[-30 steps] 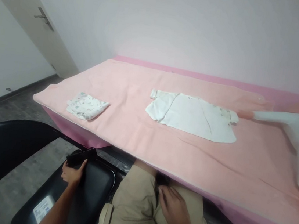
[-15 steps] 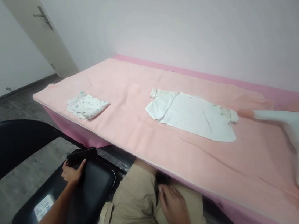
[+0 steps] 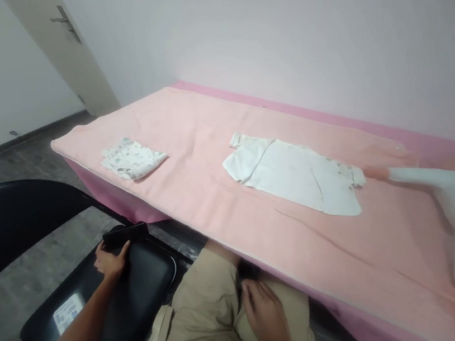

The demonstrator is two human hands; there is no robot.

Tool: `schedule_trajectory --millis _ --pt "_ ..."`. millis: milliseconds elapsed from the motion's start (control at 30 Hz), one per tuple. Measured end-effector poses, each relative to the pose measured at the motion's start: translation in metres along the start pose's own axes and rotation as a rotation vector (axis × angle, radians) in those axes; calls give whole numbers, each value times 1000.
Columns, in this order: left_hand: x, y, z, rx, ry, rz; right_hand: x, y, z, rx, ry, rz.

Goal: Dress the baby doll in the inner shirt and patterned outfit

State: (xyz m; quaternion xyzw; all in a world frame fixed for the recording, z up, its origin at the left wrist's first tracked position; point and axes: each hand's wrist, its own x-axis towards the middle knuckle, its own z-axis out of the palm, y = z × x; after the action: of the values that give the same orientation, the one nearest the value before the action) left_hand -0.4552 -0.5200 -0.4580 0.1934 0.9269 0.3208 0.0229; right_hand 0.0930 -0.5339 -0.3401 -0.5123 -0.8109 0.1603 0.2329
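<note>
My left hand (image 3: pixel 110 261) is closed around a dark phone-like object (image 3: pixel 124 235) that rests on a black chair seat (image 3: pixel 138 293) beside me. On my thigh in beige trousers (image 3: pixel 208 309), just under the table edge, lies my right hand (image 3: pixel 264 311), fingers stretched flat and holding nothing. On the pink-covered table (image 3: pixel 214 202) a white baby shirt (image 3: pixel 294 174) is spread out flat. A small folded patterned cloth (image 3: pixel 131 158) sits near the left end.
Another person's hand (image 3: pixel 376 172) and white sleeve (image 3: pixel 448 196) reach in from the right, at the shirt's right edge. A black chair back (image 3: pixel 3 229) stands at the lower left. A door (image 3: pixel 48 27) and a grey floor (image 3: pixel 24 289) are on the left.
</note>
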Motion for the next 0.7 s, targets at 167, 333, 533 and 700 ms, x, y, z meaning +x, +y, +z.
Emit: schedule_trajectory --millis 167,333,533,700 --pt "0 4 -4 1 -22 12 0 -2 -2 1 -18 4" --pt "-27 18 -9 104 143 110 1 -1 0 -5 15 -12" --pt "-87 40 -7 284 101 384 1 -1 -1 -14 9 -18" --pt "-102 56 -2 320 -57 515 1 -2 -1 -24 11 -19"
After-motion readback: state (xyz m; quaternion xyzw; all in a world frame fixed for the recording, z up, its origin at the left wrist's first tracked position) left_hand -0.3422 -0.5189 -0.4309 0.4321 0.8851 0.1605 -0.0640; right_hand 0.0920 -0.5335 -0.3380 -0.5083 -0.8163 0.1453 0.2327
